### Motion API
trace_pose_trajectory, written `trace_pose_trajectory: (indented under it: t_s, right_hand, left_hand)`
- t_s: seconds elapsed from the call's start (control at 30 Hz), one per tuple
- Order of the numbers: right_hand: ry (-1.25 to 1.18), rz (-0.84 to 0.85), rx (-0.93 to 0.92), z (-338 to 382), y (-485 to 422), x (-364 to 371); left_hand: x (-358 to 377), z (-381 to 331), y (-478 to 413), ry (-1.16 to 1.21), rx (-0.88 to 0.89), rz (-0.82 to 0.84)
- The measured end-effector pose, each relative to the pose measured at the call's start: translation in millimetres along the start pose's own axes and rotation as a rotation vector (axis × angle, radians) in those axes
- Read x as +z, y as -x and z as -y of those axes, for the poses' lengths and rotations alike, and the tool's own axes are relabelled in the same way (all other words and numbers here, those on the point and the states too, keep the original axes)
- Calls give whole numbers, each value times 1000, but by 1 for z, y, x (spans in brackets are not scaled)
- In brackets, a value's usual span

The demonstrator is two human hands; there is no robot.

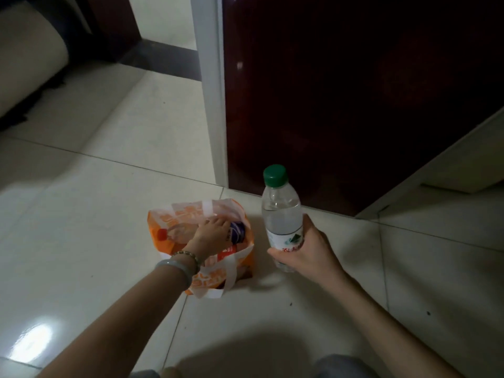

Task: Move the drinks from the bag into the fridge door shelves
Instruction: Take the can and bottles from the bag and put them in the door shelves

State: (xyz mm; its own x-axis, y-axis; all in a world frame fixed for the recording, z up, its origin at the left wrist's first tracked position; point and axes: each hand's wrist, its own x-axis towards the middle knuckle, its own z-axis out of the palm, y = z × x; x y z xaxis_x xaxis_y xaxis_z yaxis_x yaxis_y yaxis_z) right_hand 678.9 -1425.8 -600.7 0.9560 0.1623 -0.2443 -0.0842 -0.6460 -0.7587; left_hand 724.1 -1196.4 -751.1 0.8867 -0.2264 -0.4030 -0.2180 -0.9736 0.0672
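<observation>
While you crouch over a pale, glossy tiled floor point(114, 186), your right hand point(305, 252) wraps its grip around an upright water bottle point(282, 214) with a green cap, held above the tiles. Your left hand point(211, 231) reaches into the orange-and-white bag point(207, 279) standing just beside it; whether that grip holds anything is hidden. The dark red fridge door point(341, 91) stands behind, closed.

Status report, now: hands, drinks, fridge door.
Right hand grips water bottle, upright. Left hand inside orange bag, on more drinks. Dark red fridge door looks closed.
</observation>
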Motion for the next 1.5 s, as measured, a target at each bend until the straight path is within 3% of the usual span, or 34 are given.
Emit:
trace_pose_trajectory:
  t_s: [0.2,0.37,0.67,0.8,1.1,1.37,1.5]
  right_hand:
    - [13,-12,22,-3,4,3]
    - [-60,-54,42,18,10,-3]
    - [-179,-37,60,186,81,-117]
    - [-217,-43,44,278,121,-203]
    - [-319,-334,55,425,212,-381]
    - [-331,-585,-15,433,262,-485]
    - [-329,-647,1,416,275,-534]
  left_hand:
    - [-2,4,-3,-179,-157,58]
    - [-40,19,34,-160,-89,21]
    - [-254,31,172,433,-169,14]
    - [-378,7,220,490,-152,-111]
    - [-627,-74,303,668,145,-223]
    - [-732,-174,301,789,471,-212]
    - [-758,-231,290,840,534,-232]
